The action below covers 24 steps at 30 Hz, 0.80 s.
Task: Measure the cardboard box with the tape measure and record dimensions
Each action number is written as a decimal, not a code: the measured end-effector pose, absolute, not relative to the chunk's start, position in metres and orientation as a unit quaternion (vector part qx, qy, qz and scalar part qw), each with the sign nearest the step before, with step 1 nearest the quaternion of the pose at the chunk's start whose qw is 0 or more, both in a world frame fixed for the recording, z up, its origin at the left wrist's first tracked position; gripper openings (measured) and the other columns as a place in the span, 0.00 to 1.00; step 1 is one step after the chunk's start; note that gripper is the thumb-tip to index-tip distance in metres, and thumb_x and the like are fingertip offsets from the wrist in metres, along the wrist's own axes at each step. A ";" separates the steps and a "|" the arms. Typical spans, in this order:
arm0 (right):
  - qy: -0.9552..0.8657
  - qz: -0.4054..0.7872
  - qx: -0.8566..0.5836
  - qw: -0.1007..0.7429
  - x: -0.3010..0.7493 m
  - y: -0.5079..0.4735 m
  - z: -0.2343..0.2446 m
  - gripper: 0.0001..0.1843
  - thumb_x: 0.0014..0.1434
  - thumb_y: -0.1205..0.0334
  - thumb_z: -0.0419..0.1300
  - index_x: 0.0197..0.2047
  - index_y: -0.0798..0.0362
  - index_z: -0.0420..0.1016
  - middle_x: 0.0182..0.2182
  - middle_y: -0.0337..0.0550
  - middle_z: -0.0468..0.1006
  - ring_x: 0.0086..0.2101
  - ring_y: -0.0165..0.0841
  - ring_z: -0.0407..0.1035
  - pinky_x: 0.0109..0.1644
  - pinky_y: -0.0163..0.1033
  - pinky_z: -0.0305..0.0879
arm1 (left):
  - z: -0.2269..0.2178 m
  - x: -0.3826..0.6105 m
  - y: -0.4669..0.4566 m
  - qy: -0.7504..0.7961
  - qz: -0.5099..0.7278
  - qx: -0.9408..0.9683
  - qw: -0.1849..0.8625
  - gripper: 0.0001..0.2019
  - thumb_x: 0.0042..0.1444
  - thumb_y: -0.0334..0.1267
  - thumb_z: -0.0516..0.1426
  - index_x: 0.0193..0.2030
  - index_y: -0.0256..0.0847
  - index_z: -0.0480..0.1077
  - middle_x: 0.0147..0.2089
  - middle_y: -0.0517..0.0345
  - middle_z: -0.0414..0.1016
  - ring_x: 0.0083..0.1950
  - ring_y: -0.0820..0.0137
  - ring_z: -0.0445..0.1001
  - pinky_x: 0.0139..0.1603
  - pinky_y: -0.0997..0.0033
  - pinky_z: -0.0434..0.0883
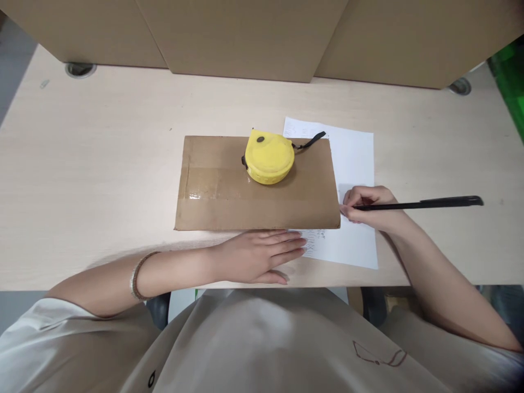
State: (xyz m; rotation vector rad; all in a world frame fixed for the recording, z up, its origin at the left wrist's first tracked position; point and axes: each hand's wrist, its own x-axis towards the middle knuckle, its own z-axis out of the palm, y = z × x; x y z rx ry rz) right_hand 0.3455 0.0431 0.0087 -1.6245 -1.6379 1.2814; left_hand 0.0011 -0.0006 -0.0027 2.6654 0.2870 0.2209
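Note:
My left hand (260, 255) lies flat with its fingers stretched out, resting on the table edge and on a white sheet of paper (355, 164). Its fingertips reach handwritten marks on the sheet. Just beyond the hand, a brown cardboard box (216, 185) covers much of the paper. On top of the box sits a yellow tape measure (270, 157) with a black wrist strap (313, 141). Beside the box's right end, my right hand (370, 204) is closed round a long black pen (434, 203). The pen's tip is hidden behind the fingers and the box corner.
Tall cardboard panels (245, 38) stand along the back of the pale wooden table (102, 164). Two round cable holes, one at the back left (81, 70) and one at the back right (460, 86), are set in the tabletop. My body is close to the front edge.

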 end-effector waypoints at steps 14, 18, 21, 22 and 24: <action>-0.602 0.454 -0.611 0.240 0.345 0.042 0.013 0.29 0.49 0.42 0.81 0.20 0.50 0.70 0.18 0.39 0.71 0.20 0.28 0.62 0.24 0.36 0.56 | 0.001 0.003 0.000 0.108 0.064 0.962 0.240 0.34 0.80 0.55 0.49 0.79 0.29 0.65 0.81 0.43 0.66 0.87 0.60 0.58 0.89 0.61 0.54; -0.603 0.456 -0.610 0.237 0.344 0.042 0.015 0.28 0.49 0.43 0.81 0.20 0.50 0.70 0.18 0.39 0.71 0.20 0.28 0.61 0.24 0.37 0.55 | 0.001 0.003 0.000 0.107 0.066 0.964 0.236 0.35 0.80 0.56 0.48 0.79 0.29 0.65 0.82 0.44 0.65 0.87 0.60 0.58 0.89 0.61 0.55; -0.600 0.458 -0.611 0.239 0.344 0.042 0.016 0.28 0.48 0.43 0.81 0.20 0.50 0.70 0.17 0.39 0.70 0.20 0.28 0.61 0.24 0.37 0.56 | 0.001 0.004 0.000 0.109 0.056 0.964 0.238 0.33 0.81 0.55 0.48 0.79 0.31 0.66 0.82 0.45 0.64 0.87 0.60 0.58 0.89 0.60 0.56; -0.596 0.460 -0.612 0.241 0.344 0.042 0.015 0.28 0.48 0.43 0.81 0.20 0.50 0.70 0.17 0.38 0.70 0.20 0.28 0.61 0.24 0.37 0.56 | 0.002 0.004 0.000 0.109 0.053 0.963 0.239 0.32 0.81 0.54 0.49 0.79 0.31 0.66 0.82 0.45 0.64 0.87 0.60 0.58 0.89 0.60 0.56; -0.591 0.463 -0.614 0.245 0.343 0.042 0.015 0.28 0.48 0.44 0.82 0.20 0.50 0.70 0.17 0.38 0.70 0.19 0.28 0.61 0.24 0.37 0.56 | 0.003 0.004 0.001 0.110 0.049 0.963 0.241 0.31 0.81 0.53 0.49 0.79 0.31 0.66 0.82 0.45 0.64 0.87 0.60 0.58 0.89 0.60 0.56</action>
